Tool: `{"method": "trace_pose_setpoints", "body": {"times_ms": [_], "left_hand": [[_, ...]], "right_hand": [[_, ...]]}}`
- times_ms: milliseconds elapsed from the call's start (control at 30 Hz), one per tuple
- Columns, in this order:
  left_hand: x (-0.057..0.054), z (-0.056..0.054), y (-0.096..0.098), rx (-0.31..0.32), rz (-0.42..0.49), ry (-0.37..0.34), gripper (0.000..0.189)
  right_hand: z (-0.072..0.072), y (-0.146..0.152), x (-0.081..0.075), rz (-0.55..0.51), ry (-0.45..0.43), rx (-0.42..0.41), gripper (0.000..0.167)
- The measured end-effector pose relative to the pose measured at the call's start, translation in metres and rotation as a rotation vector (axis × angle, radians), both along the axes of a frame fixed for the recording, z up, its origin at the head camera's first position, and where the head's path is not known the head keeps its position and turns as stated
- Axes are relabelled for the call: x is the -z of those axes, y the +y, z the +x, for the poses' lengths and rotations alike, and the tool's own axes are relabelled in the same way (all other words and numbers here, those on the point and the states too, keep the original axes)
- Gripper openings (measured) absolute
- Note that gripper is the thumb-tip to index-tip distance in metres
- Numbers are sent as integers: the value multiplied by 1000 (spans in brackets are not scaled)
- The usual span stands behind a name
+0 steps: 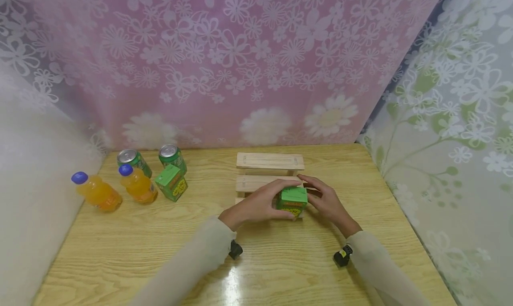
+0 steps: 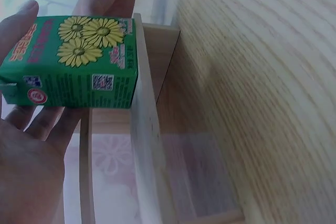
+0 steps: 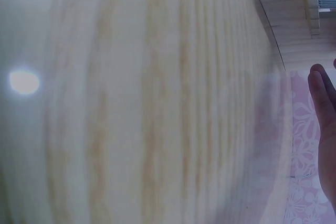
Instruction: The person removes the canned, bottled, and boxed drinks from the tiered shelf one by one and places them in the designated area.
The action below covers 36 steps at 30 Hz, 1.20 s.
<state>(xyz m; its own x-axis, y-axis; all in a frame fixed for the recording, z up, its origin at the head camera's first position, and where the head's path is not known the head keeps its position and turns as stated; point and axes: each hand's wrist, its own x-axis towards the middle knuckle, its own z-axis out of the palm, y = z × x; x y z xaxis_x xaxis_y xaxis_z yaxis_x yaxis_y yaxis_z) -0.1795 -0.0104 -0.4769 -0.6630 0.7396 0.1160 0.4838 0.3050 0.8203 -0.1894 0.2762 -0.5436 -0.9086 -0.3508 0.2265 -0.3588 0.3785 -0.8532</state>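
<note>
A green drink carton (image 1: 292, 200) with yellow flowers stands at the lowest step of a small wooden step rack (image 1: 270, 161). My left hand (image 1: 260, 202) grips it from the left, its thumb at the front and fingers round the back. In the left wrist view the base of the carton (image 2: 79, 61) meets the edge of a wooden step (image 2: 149, 145). My right hand (image 1: 326, 203) is at the rack's right end, close beside the carton. Its fingers (image 3: 321, 90) look fairly straight in the right wrist view; whether they touch the carton or rack cannot be seen.
To the left stand two orange drink bottles (image 1: 138, 185) with blue caps, two green cans (image 1: 172, 158) and another green carton (image 1: 171, 183). The wood-grain table (image 1: 168, 248) meets a pink flowered curtain (image 1: 208, 87) at the back and a pale flowered one (image 1: 449, 141) at right.
</note>
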Motion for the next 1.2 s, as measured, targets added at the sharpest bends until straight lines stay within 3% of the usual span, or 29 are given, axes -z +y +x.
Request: {"method": "trace_pose_setpoints", "body": {"times_ms": [233, 467, 700, 967, 1200], "left_hand": [[4, -3, 9, 15, -7, 40, 85], [11, -7, 12, 6, -9, 2, 80], [12, -8, 14, -9, -12, 36, 72], [10, -3, 9, -10, 21, 56, 69], [9, 0, -3, -57, 44, 52, 71]], "right_hand": [[0, -1, 0, -13, 16, -17, 58], [1, -1, -1, -12, 8, -21, 59], [1, -1, -1, -12, -4, -14, 58], [2, -1, -2, 6, 4, -12, 59], [2, -3, -4, 43, 2, 5, 59]]}}
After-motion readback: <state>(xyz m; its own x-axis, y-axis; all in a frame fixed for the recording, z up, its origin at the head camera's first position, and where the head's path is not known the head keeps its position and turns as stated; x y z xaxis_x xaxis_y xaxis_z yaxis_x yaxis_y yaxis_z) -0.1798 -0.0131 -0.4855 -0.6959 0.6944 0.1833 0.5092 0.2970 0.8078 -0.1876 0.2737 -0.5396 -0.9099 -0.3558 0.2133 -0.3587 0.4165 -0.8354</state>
